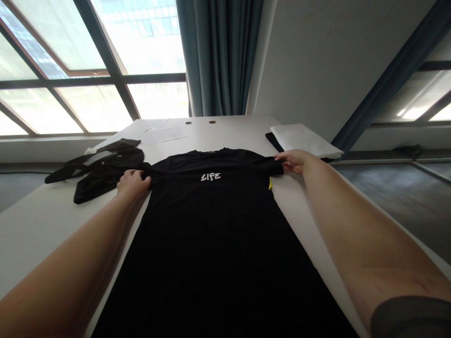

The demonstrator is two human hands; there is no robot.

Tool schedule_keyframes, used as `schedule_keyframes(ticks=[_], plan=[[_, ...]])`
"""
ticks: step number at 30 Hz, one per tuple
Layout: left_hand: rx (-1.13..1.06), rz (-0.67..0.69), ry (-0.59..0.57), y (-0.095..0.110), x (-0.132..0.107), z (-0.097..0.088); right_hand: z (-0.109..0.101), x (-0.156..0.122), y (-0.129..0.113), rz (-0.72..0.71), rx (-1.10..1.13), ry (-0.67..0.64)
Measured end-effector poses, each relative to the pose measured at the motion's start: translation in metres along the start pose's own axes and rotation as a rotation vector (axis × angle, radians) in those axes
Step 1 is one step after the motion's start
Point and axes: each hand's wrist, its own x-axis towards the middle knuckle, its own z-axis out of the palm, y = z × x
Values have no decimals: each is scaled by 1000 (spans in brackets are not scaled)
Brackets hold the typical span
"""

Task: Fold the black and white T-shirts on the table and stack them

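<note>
While the left hand (133,184) curls its fingers over the end of one sleeve (150,170), the right hand (294,161) pinches the end of the other sleeve (273,164) between thumb and fingers, so both are gripping a black T-shirt (211,225). It lies flat down the middle of a white table (45,225), with its collar (207,151) toward the far edge and its lower part running past the bottom of the view. White letters (210,177) on the chest read "LIFE", and a small yellow mark (270,183) shows at the shirt's side, just below the right hand. Near the left edge of the table, just beside the left hand, lies a crumpled black garment (102,171) with a pale stripe (97,158). Printed papers (162,133) lie by the far edge, their text too small to read, and two round grommets (200,122) are set in the top near them. Toward the far right corner, a folded white stack (303,140) rests on a black item (272,140). White tabletop shows in strips along both sides of the shirt, wider on the left. Beyond the table are large windows (95,70), a teal curtain (218,51) and, to the right, a grey floor (398,202).
</note>
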Motion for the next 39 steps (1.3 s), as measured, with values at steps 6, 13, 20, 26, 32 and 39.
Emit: schedule_keyframes(ticks=[6,13,20,26,32,39], plan=[[45,27,40,7,-10,-4,11,4,-8,-16,-552,206],[14,274,81,13,-14,2,33,-18,-20,-362,-996,417],[53,282,-57,15,-7,12,74,2,1,-213,-1077,39],[61,171,-130,18,-9,8,70,12,11,-101,-1023,69],[17,76,39,14,-16,-1,70,14,12,-79,-1023,86],[78,-35,14,2,-10,-7,67,15,11,-117,-999,86]])
